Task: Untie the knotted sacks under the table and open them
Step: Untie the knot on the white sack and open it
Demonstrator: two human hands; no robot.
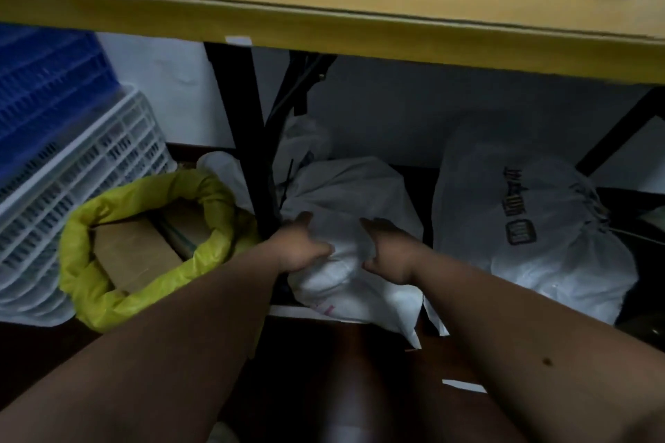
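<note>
**Both hands on the middle sack**

The left hand [300, 244] and right hand [387, 250] press against a soft, crinkled white woven sack [345, 198] under the yellow-edged table [324, 25]. The fingers curl into its cloth; blur hides the exact grip. Both forearms reach straight forward. A second white sack [532, 237] with dark print slumps to the right. To the left gapes a yellow sack [90, 280], its rolled mouth showing cardboard, beside white lattice crates [72, 183].
</note>
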